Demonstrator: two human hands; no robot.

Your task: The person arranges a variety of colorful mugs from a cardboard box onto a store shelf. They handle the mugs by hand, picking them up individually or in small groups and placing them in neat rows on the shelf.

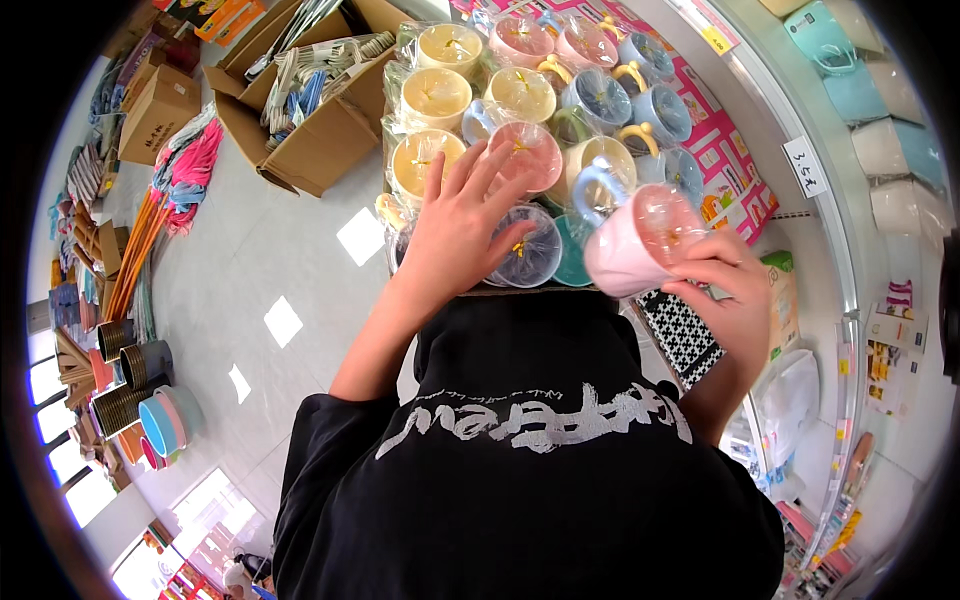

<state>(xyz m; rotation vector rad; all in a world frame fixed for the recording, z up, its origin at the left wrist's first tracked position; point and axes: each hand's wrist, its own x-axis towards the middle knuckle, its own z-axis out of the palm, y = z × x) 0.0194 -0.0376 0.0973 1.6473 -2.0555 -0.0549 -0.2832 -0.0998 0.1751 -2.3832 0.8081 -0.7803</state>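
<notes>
My right hand [724, 289] grips the rim of a pink mug [619, 251] in clear plastic wrap, tilted and raised at the right front of the mug group. Its light blue handle [596, 184] points away from that hand. Fingers spread, my left hand [469, 214] hovers over or rests on the wrapped mugs; contact is hard to tell. Under its fingertips is another pink mug [536, 169], with a yellow mug [420, 169] to the left. A lavender mug [534, 259] and a teal mug [574, 259] sit at the front edge.
Several more wrapped mugs stand behind, among them a blue mug [600, 97]. An open cardboard box [322, 150] of packaged goods is at the back left. A metal shelf edge [817, 217] with price tags curves along the right. Mops [139, 255] and buckets [161, 424] line the left.
</notes>
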